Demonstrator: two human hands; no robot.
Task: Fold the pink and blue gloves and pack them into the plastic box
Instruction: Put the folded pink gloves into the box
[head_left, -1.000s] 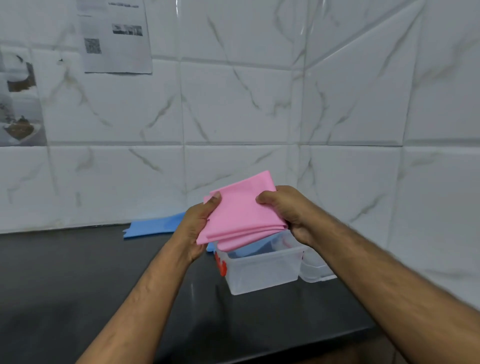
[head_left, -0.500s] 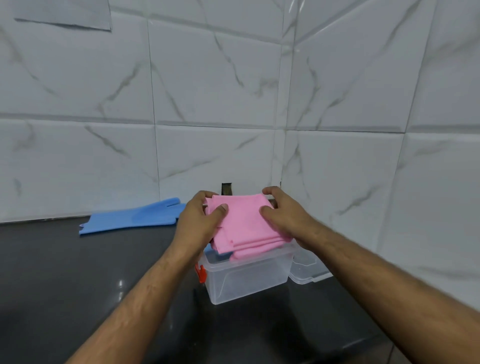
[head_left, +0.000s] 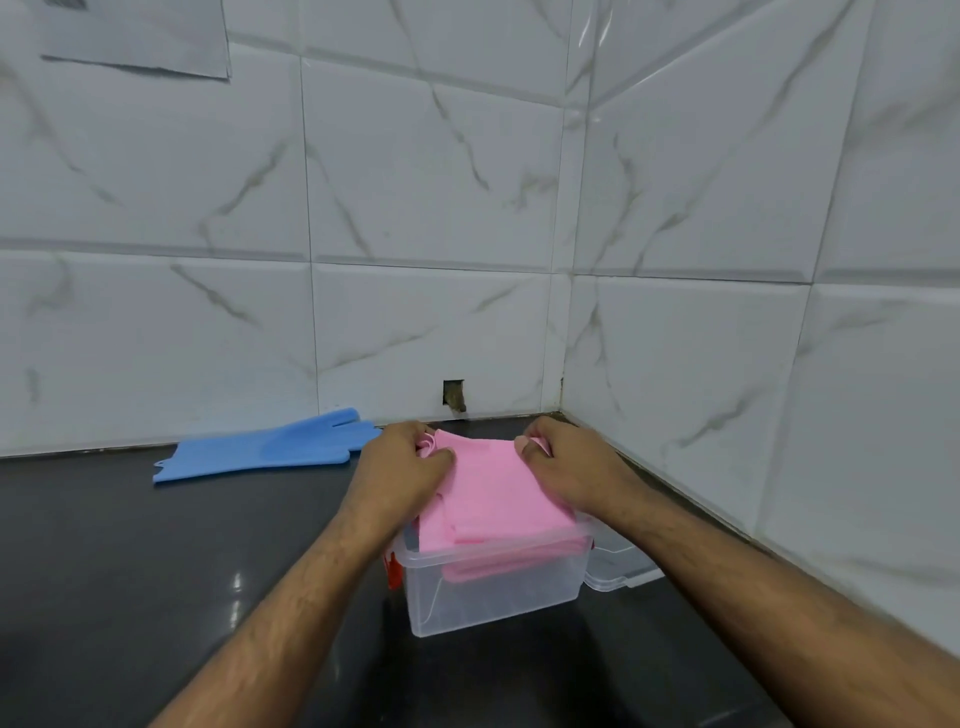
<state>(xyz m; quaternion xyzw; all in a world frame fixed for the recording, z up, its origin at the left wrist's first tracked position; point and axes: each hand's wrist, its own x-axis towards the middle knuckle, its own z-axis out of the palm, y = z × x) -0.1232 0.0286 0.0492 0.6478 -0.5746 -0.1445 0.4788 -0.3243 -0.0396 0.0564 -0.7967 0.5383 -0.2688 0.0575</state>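
The folded pink glove (head_left: 493, 493) lies across the top of the clear plastic box (head_left: 493, 597), with part of it sunk inside behind the front wall. My left hand (head_left: 400, 475) grips its far left edge, thumb on top. At the far right corner my right hand (head_left: 563, 467) pinches the glove. A blue glove (head_left: 270, 449) lies flat on the dark counter to the left, against the wall, apart from both hands. The box has a red clip (head_left: 393, 566) on its left side.
The box's clear lid (head_left: 621, 569) lies just right of the box, near the tiled side wall. The tiled back wall meets it in a corner behind the box. A sheet of paper (head_left: 140, 36) hangs on the wall at upper left. Dark counter (head_left: 130, 571) stretches to the left.
Both hands have lowered the folded pink glove from above the box down onto and partly into it. The view has tilted down and closer to the counter.
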